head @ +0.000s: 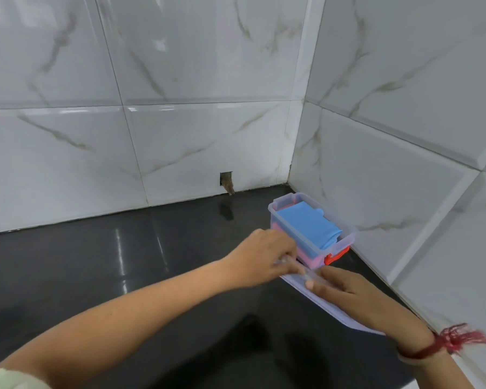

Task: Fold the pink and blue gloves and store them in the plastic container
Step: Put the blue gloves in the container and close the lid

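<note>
Neatly folded, the blue glove (309,227) lies on top of the pink glove (306,256) inside the clear plastic container (348,235) in the counter's (96,262) corner. Just before it, the left grip (260,258) and right grip (345,290) both clasp the clear lid (314,299).

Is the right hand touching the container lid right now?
Touching. In the head view, the right hand grips the lid, with its fingers laid on the lid's edge.

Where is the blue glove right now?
Head view, right of centre: the blue glove lies folded inside the plastic container, on top of the pink glove, near the tiled corner.
</note>
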`<state>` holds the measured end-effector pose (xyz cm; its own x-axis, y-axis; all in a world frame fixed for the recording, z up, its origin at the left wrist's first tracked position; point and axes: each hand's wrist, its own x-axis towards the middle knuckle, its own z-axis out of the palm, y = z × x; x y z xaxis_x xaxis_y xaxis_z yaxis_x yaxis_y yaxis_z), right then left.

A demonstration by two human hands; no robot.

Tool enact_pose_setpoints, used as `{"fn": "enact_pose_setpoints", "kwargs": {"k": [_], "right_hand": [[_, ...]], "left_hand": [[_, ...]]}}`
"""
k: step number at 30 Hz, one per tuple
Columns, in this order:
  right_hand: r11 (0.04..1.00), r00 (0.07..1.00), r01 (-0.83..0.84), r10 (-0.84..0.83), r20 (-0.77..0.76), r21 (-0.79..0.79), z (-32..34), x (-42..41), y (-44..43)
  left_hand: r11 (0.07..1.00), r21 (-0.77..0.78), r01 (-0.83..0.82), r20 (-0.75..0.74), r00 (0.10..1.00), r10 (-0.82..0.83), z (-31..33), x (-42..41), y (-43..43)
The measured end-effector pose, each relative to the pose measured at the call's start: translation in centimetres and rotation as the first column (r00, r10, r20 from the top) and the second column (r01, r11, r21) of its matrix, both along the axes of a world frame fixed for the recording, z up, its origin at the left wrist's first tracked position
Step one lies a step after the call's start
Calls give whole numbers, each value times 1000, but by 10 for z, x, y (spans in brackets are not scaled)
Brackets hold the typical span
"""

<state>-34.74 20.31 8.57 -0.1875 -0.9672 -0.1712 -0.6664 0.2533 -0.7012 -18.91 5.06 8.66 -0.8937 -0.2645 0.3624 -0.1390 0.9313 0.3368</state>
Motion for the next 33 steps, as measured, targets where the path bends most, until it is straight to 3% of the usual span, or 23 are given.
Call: {"fn": "enact_pose_setpoints", "kwargs": {"k": [3, 4, 7, 11, 15, 21, 33], "right_hand": [[997, 932, 27, -52, -358, -75, 0, -2, -11], [989, 903, 57, -110, -414, -137, 0, -2, -17], [948, 941, 110, -196, -276, -298, 4, -7, -34], [877, 946, 199, -289, -150, -437, 9, -34, -59], [847, 931, 303, -361, -55, -437, 7, -76, -87], [848, 840, 342, -469, -272, -405, -12, -117, -129], [862, 666, 368, -505, -549, -348, -33, -124, -152]], "left_hand": [[969, 220, -109, -130, 981, 140, 15, -7, -19], [947, 291, -134, -176, 966, 191, 19, -10, -26], [858, 490, -157, -265, 910, 318, 27, -27, -49], [775, 616, -144, -266, 887, 376, 24, -44, -79], [710, 672, -211, -227, 854, 469, -1, -58, -100], [564, 747, -352, -76, 798, 598, -28, -93, -118], [578, 555, -598, 46, 716, 696, -61, -126, -134]]}}
